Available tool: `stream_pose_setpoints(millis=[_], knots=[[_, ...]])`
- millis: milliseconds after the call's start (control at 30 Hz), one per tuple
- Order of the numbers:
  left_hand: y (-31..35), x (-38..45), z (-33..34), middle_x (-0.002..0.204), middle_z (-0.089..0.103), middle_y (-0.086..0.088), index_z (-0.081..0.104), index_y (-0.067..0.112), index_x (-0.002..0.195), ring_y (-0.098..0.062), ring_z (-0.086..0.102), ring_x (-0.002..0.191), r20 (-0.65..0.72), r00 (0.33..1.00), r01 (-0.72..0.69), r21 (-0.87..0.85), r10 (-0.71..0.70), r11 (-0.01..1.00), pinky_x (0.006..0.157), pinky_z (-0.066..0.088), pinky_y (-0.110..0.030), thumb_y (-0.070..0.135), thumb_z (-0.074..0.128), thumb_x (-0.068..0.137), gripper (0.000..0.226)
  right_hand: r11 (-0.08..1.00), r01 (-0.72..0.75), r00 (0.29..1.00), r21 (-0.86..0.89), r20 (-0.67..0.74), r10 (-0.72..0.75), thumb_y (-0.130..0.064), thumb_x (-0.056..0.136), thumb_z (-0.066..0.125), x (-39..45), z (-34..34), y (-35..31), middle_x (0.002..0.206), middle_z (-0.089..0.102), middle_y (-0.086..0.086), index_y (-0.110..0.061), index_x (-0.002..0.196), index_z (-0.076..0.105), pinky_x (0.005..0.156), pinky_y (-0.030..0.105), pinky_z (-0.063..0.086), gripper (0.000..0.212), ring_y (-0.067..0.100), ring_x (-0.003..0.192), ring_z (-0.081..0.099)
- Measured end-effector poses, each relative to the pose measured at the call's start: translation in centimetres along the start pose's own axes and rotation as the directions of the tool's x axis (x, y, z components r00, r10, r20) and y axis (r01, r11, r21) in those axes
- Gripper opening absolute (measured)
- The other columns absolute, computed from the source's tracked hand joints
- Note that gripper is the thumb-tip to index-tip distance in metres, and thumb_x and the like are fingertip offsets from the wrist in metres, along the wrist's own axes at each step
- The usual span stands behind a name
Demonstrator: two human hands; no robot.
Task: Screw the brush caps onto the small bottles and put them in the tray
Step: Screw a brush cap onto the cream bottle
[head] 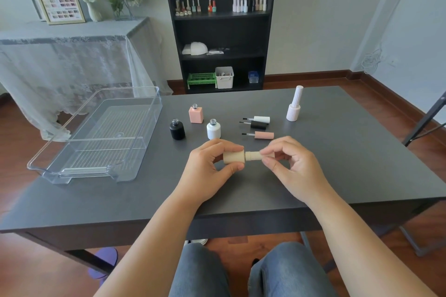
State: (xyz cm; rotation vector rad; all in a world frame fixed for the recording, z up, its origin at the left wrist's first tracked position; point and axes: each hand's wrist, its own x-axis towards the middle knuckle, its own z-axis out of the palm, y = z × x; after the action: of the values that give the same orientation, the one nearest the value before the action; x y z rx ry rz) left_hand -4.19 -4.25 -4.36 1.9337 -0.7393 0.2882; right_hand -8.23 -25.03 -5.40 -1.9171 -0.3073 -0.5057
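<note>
Gripping beige bottle (233, 157) w/ left hand (208, 166); right hand (290, 164) pinching its beige cap (253, 155).

Open grey table (350, 164) lies to the right of the hands and along the near edge; ahead, three uncapped bottles (196, 115) and three loose brush caps (259, 125) crowd the centre; a tall white capped bottle (294, 103) stands far right; the clear tray (96, 137) walls off the left side.
</note>
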Motion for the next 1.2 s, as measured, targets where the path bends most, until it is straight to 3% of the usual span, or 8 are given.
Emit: stream_pose_setpoints(millis=[167, 333, 500, 667, 900, 1000, 1100, 1200], knots=[[0.1, 0.0, 0.0, 0.103, 0.069, 0.003, 0.073, 0.011, 0.104, -0.009, 0.065, 0.095, 0.006, 1.000, 0.004, 0.010, -0.004, 1.000, 0.087, 0.051, -0.020, 0.010, 0.080, 0.077, 0.029, 0.992, -0.125, 0.991, -0.002, -0.045, 0.125, -0.011, 0.086, 0.069, -0.1, 0.1, 0.1, 0.078, 0.065, -0.017, -0.032, 0.088, 0.069, 0.069, 0.007, 0.042, 0.021, 0.002, 0.069, 0.056], [0.1, -0.1, 0.1, 0.103, 0.069, 0.003, 0.073, 0.012, 0.104, -0.008, 0.065, 0.096, 0.014, 1.000, 0.013, 0.001, -0.013, 1.000, 0.086, 0.049, -0.016, 0.011, 0.080, 0.077, 0.028, 0.979, -0.186, 0.982, 0.089, -0.007, 0.187, -0.032, 0.081, 0.072, 0.0, -0.1, -0.5, 0.076, 0.064, -0.014, -0.028, 0.093, 0.072, 0.069, 0.014, 0.045, 0.013, 0.006, 0.070, 0.056], [0.1, -0.1, 0.0, 0.103, 0.070, 0.004, 0.073, 0.013, 0.104, -0.009, 0.065, 0.096, -0.002, 1.000, 0.027, -0.011, -0.027, 1.000, 0.087, 0.049, -0.017, 0.011, 0.080, 0.077, 0.028, 0.979, -0.202, 0.978, 0.033, 0.051, 0.201, -0.022, 0.082, 0.075, 0.0, -0.1, -0.5, 0.078, 0.069, -0.015, -0.035, 0.091, 0.073, 0.068, 0.008, 0.044, 0.016, 0.002, 0.068, 0.058], [-0.1, -0.1, -0.1, 0.100, 0.070, 0.007, 0.074, 0.015, 0.102, -0.004, 0.065, 0.092, 0.007, 0.998, 0.067, -0.009, -0.067, 0.998, 0.083, 0.049, -0.014, 0.011, 0.081, 0.076, 0.028, 0.963, -0.264, 0.963, 0.045, 0.070, 0.261, -0.021, 0.085, 0.071, 0.2, 0.1, -0.4, 0.073, 0.072, -0.003, -0.037, 0.088, 0.072, 0.067, 0.018, 0.047, 0.016, 0.015, 0.068, 0.063], [0.2, -0.2, 0.0, 0.098, 0.071, 0.001, 0.075, 0.010, 0.100, -0.008, 0.067, 0.091, -0.029, 0.999, 0.030, 0.008, -0.030, 1.000, 0.085, 0.053, -0.022, 0.008, 0.084, 0.072, 0.029, 0.954, -0.291, 0.954, 0.069, 0.093, 0.284, -0.016, 0.088, 0.068, 0.4, 0.2, -0.6, 0.070, 0.072, -0.006, -0.032, 0.089, 0.070, 0.069, 0.017, 0.050, 0.016, 0.006, 0.066, 0.065], [0.1, -0.3, 0.1, 0.098, 0.072, 0.004, 0.075, 0.012, 0.099, -0.008, 0.067, 0.092, -0.088, 0.996, 0.023, -0.042, -0.027, 0.999, 0.084, 0.052, -0.017, 0.006, 0.084, 0.071, 0.029, 0.931, -0.280, 0.960, 0.236, 0.049, 0.276, -0.012, 0.088, 0.068, 0.4, 0.7, -1.0, 0.081, 0.072, -0.004, -0.024, 0.094, 0.072, 0.070, 0.017, 0.052, 0.014, 0.009, 0.071, 0.067], [0.2, -0.1, 0.4, 0.097, 0.073, 0.013, 0.074, 0.025, 0.099, -0.005, 0.068, 0.091, -0.109, 0.985, 0.115, -0.154, -0.133, 0.981, 0.077, 0.052, -0.014, 0.013, 0.083, 0.074, 0.029, 0.821, -0.289, 0.953, 0.493, 0.066, 0.296, -0.019, 0.083, 0.069, 1.4, 1.1, -1.9, 0.086, 0.072, -0.004, -0.020, 0.095, 0.072, 0.071, 0.019, 0.052, 0.012, 0.011, 0.073, 0.067], [0.0, 1.0, 0.3, 0.102, 0.070, 0.016, 0.070, 0.038, 0.099, -0.007, 0.067, 0.095, -0.122, 0.975, 0.159, -0.200, -0.186, 0.967, 0.079, 0.054, -0.020, 0.029, 0.080, 0.077, 0.026, 0.830, -0.264, 0.962, 0.492, 0.079, 0.260, -0.024, 0.082, 0.070, 3.6, 0.8, -2.9, 0.078, 0.070, -0.008, -0.027, 0.092, 0.075, 0.068, 0.019, 0.051, 0.012, 0.007, 0.072, 0.063]])
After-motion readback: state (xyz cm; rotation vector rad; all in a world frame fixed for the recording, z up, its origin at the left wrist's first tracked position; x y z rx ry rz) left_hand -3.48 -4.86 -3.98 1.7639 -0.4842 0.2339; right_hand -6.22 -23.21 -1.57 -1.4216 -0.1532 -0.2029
